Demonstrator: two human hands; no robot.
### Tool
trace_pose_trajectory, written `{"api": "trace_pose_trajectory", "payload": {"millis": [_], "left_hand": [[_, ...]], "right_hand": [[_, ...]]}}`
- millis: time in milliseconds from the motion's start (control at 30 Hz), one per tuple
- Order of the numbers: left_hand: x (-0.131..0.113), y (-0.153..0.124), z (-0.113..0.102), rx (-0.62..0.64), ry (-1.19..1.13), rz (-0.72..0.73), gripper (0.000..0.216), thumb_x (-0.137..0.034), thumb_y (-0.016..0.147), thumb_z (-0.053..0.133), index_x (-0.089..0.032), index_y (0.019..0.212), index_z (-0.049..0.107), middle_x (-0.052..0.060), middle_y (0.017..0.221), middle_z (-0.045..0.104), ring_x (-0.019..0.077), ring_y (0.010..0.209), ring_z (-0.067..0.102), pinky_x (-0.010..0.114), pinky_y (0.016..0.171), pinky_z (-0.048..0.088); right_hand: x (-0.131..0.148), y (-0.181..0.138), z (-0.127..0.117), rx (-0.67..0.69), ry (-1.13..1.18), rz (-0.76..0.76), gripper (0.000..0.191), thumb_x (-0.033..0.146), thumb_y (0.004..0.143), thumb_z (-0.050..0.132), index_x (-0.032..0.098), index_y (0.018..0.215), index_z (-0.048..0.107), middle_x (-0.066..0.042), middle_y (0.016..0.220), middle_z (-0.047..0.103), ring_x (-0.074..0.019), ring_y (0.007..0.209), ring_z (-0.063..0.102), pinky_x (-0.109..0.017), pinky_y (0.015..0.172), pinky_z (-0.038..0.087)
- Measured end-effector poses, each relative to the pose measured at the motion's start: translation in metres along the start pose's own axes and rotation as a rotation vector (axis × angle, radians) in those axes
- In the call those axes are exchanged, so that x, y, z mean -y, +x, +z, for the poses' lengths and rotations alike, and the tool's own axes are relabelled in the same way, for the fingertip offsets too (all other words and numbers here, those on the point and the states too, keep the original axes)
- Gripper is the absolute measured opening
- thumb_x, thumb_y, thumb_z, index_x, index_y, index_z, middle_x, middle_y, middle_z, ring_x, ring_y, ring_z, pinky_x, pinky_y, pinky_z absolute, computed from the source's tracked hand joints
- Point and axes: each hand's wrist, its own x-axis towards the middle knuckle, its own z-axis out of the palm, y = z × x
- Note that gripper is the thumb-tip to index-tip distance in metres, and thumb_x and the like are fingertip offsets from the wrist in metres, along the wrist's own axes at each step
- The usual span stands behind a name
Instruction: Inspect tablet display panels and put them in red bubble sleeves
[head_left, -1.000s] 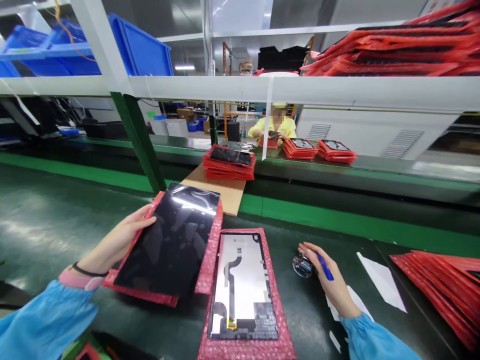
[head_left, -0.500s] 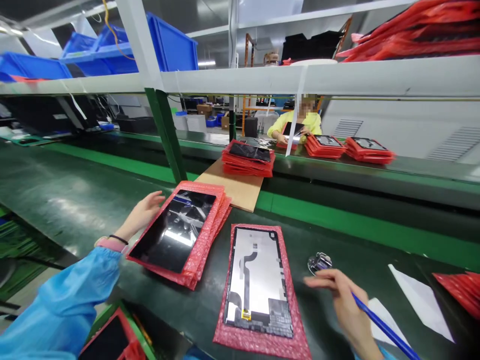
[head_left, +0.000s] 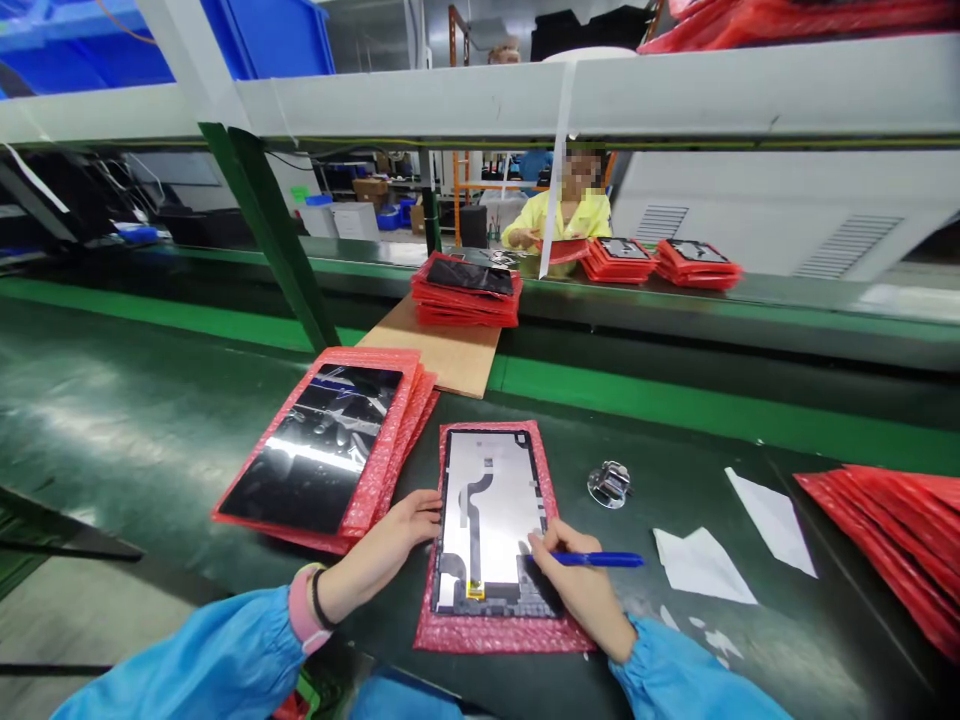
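A display panel (head_left: 491, 505) lies back side up on a red bubble-wrap sheet (head_left: 487, 633) in front of me. My left hand (head_left: 405, 525) rests at the panel's left edge with curled fingers touching it. My right hand (head_left: 574, 585) lies on the panel's lower right and grips a blue pen (head_left: 600, 559) that points right. To the left, a glossy black screen (head_left: 315, 450) lies on a stack of red bubble-wrap sheets (head_left: 382, 450).
A small metal tool (head_left: 609, 484) and white paper pieces (head_left: 701, 565) lie right of the panel. Red sheets (head_left: 892, 540) pile at the far right. A cardboard sheet (head_left: 442, 355) bears a red stack (head_left: 465, 290). Across the belt a person in yellow (head_left: 566, 215) works beside more stacks.
My left hand let go of the black screen on the left stack and came to the panel's left edge. My right hand moved with the pen from beside the metal tool onto the panel.
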Motion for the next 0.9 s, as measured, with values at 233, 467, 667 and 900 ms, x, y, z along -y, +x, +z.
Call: {"api": "trace_pose_trajectory", "payload": {"millis": [233, 467, 667, 900], "left_hand": [[-0.003, 0.008, 0.001, -0.04, -0.099, -0.057, 0.04, -0.014, 0.052, 0.068, -0.016, 0.091, 0.06, 0.008, 0.098, 0.064, 0.0218, 0.098, 0.058, 0.033, 0.089, 0.041], [-0.005, 0.023, -0.003, -0.122, -0.115, -0.166, 0.039, -0.014, 0.055, 0.066, -0.017, 0.092, 0.055, 0.0, 0.076, 0.064, 0.0148, 0.071, 0.059, 0.03, 0.073, 0.041], [-0.008, 0.031, 0.016, 0.01, -0.119, -0.07, 0.04, -0.018, 0.053, 0.077, -0.015, 0.089, 0.059, 0.002, 0.077, 0.068, 0.0192, 0.073, 0.064, 0.032, 0.076, 0.045], [-0.002, 0.032, 0.041, 0.048, -0.144, 0.028, 0.053, -0.009, 0.055, 0.07, -0.014, 0.106, 0.057, 0.01, 0.092, 0.072, 0.0275, 0.079, 0.069, 0.04, 0.073, 0.052]], "right_hand": [[0.008, -0.001, 0.003, 0.021, -0.069, -0.065, 0.034, 0.035, 0.074, 0.061, 0.023, 0.05, 0.041, 0.006, 0.047, 0.043, -0.0115, 0.046, 0.039, -0.026, 0.052, 0.033], [0.004, 0.001, 0.005, -0.043, 0.03, -0.005, 0.041, 0.042, 0.073, 0.064, 0.024, 0.048, 0.038, 0.005, 0.044, 0.043, -0.0122, 0.045, 0.041, -0.025, 0.049, 0.035], [0.006, 0.007, 0.001, -0.002, 0.239, 0.074, 0.044, 0.061, 0.076, 0.061, 0.023, 0.059, 0.045, 0.005, 0.043, 0.05, -0.0118, 0.04, 0.043, -0.025, 0.044, 0.037], [0.008, 0.003, -0.007, -0.032, 0.364, 0.038, 0.043, 0.053, 0.078, 0.065, 0.019, 0.055, 0.053, 0.005, 0.043, 0.044, -0.0101, 0.042, 0.041, -0.024, 0.046, 0.035]]}}
